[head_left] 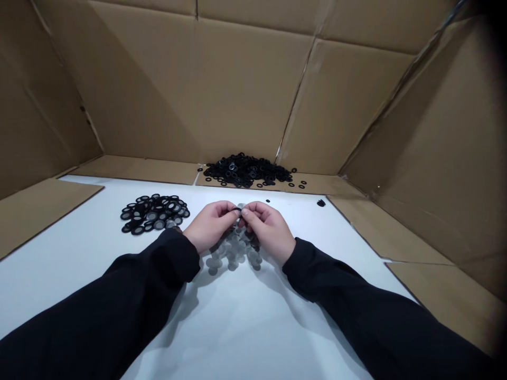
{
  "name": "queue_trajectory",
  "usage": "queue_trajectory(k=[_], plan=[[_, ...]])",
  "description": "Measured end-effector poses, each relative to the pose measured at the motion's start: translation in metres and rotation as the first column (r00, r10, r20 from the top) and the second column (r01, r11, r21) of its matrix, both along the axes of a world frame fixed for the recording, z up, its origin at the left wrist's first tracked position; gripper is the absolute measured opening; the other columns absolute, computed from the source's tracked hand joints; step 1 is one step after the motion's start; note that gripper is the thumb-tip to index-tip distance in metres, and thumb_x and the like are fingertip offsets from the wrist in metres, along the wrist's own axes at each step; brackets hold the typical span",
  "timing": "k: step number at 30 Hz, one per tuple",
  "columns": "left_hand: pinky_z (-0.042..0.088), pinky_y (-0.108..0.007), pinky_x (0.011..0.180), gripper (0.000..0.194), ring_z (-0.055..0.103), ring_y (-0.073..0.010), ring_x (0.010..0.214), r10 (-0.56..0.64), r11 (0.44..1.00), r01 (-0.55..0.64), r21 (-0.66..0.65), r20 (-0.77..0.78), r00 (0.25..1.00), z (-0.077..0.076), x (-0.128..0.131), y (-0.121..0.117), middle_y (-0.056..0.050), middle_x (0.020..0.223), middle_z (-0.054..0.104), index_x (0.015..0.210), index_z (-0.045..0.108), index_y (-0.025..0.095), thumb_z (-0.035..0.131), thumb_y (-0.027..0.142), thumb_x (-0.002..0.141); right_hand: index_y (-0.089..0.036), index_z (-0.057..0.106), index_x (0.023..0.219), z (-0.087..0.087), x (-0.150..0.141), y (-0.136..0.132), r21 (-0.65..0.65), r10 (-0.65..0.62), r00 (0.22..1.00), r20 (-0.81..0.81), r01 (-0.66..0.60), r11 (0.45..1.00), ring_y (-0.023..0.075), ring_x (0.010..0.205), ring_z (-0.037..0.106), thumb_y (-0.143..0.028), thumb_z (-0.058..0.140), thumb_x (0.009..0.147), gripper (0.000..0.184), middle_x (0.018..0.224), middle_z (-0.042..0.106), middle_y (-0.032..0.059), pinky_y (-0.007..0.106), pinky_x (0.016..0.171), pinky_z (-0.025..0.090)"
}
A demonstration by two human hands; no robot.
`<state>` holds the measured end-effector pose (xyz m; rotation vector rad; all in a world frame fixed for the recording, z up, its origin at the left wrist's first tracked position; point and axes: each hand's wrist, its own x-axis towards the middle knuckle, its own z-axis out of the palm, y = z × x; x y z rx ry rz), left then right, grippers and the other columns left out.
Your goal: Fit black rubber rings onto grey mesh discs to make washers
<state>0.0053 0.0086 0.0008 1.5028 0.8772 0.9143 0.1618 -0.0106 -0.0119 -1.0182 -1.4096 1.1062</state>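
My left hand (213, 224) and my right hand (267, 227) meet in the middle, thumbs and fingertips pinched together. Between them is a small black ring (237, 209), largely covered by the fingers; whether a disc sits in it I cannot tell. Beneath the hands lies a loose pile of thin grey mesh-like discs (233, 250) on the white tabletop, partly hidden by the fingers. To the left of my left hand is a heap of black rings with grey discs in them (156, 214).
A large heap of black rings (247, 171) lies at the back on a cardboard strip (158, 170). A small black clump (320, 202) lies at the right. Tall cardboard walls (190, 89) enclose the white table (245, 327) at the back and sides.
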Motion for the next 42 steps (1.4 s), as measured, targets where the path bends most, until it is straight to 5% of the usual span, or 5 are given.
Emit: queue_trajectory(k=[7,15,29,37,42], plan=[[0.035,-0.021,0.057,0.021,0.046,-0.0084,0.058,0.028,1.0,-0.028,-0.01,0.02,0.999,0.0007,0.0004,-0.0018,0.003,0.067,0.055,0.074,0.054,0.016,0.062,0.035,0.08,-0.017,0.06,0.088,-0.0004,0.0003,0.0004,0.005,0.02,0.999,-0.031,-0.02,1.0,0.0096,0.059,0.05,-0.041,0.063,0.082,0.025,0.071,0.063,-0.0005,0.023,0.056,0.04],[0.037,-0.023,0.057,0.016,0.047,-0.0108,0.061,0.073,0.985,-0.054,0.161,-0.117,0.99,0.0054,-0.0008,-0.0036,0.002,0.068,0.056,0.073,0.056,0.016,0.057,0.03,0.081,-0.019,0.055,0.083,0.001,0.0006,-0.0022,0.013,0.062,0.994,0.092,-0.063,0.998,0.0111,0.06,0.051,-0.038,0.057,0.086,0.019,0.07,0.061,-0.0012,0.025,0.057,0.04],[0.039,-0.023,0.059,0.019,0.05,-0.0111,0.062,0.111,0.991,-0.111,0.077,0.002,0.994,0.0044,0.0028,-0.0037,0.002,0.069,0.057,0.077,0.055,0.016,0.058,0.035,0.082,-0.019,0.056,0.084,-0.0003,-0.0025,-0.0005,-0.016,0.05,0.999,0.004,-0.05,0.999,0.0108,0.061,0.052,-0.041,0.061,0.083,0.022,0.072,0.061,-0.0012,0.024,0.059,0.041],[0.034,-0.022,0.055,0.016,0.044,-0.0095,0.058,0.022,0.997,-0.014,0.07,-0.108,0.994,0.0032,-0.0001,-0.0057,0.003,0.066,0.052,0.075,0.057,0.016,0.058,0.031,0.079,-0.018,0.054,0.077,0.004,0.0037,-0.0001,-0.02,0.076,0.991,0.106,-0.074,0.997,0.0108,0.06,0.048,-0.036,0.057,0.083,0.019,0.066,0.056,-0.002,0.024,0.057,0.039],[0.032,-0.022,0.052,0.017,0.04,-0.009,0.055,0.083,0.994,-0.077,0.078,-0.079,0.993,0.0049,0.0012,-0.0051,0.004,0.064,0.049,0.075,0.057,0.017,0.057,0.033,0.08,-0.02,0.051,0.077,0.0023,0.0019,-0.0012,0.073,-0.001,0.973,0.231,-0.017,0.997,0.0114,0.059,0.045,-0.034,0.05,0.087,0.016,0.066,0.051,-0.0033,0.024,0.055,0.036]])
